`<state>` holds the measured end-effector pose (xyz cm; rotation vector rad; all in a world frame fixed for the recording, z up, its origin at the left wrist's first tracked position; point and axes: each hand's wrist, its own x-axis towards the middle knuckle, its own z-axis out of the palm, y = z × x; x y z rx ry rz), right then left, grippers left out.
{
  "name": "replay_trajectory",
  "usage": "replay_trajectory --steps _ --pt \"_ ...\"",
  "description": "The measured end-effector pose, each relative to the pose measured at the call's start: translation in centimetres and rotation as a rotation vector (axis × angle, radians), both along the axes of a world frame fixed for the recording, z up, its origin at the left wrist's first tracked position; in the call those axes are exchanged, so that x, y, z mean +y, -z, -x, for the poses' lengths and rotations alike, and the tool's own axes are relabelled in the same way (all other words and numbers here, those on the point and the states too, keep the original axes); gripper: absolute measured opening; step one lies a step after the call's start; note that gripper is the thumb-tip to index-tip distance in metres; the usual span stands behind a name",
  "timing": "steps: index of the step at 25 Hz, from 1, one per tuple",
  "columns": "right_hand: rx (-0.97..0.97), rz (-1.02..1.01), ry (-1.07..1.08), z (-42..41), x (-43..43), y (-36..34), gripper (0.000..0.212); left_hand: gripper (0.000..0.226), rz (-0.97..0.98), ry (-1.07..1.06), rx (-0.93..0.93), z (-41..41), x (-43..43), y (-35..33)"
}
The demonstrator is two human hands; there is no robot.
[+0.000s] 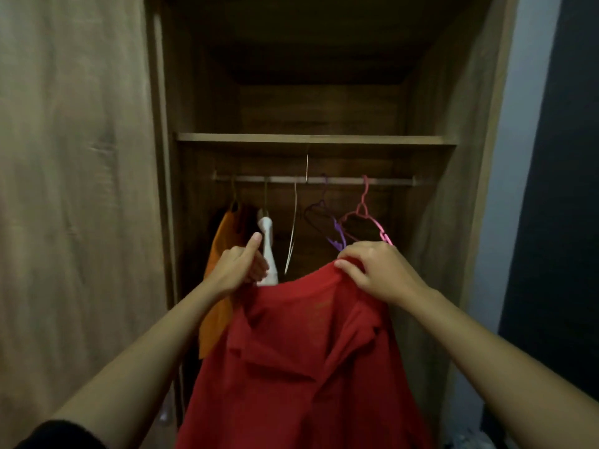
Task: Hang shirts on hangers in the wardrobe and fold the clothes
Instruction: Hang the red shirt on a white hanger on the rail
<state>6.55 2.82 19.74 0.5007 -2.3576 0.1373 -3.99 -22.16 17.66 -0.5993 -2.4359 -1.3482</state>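
Below the rail (311, 180) and nearest you, your right hand (372, 270) pinches the red shirt (301, 351) at its collar edge. Your left hand (240, 267) curls its fingers on the other shoulder, thumb sticking up. Held so, the shirt's top is spread, probably so a hanger can slip in. Its long axis runs straight down: collar up toward the rail, hem dropping out of view. The shoulder line lies roughly parallel to the rail, right side higher. Just behind your right hand, an empty pink hanger (366, 218) and purple hanger (327, 218) hang from the rail. Farther left on it are a thin bare hanger (293, 228), a white garment (268, 254) and an orange garment (220, 270).
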Motion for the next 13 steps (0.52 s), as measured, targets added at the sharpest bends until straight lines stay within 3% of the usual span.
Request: replay_trajectory --steps 3,10,13 --pt "-0.014 -0.068 0.017 2.7 -0.4 0.7 0.044 0.026 0.049 -0.034 0.128 5.1 4.2 -1.6" --pt "-0.052 -0.213 0.044 5.6 0.5 4.6 0.031 0.059 0.139 -0.137 -0.223 14.2 11.8 -1.7" --pt "-0.136 -0.244 0.077 6.0 1.5 5.0 0.033 0.046 0.047 -0.205 -0.277 16.0 13.0 -1.5"
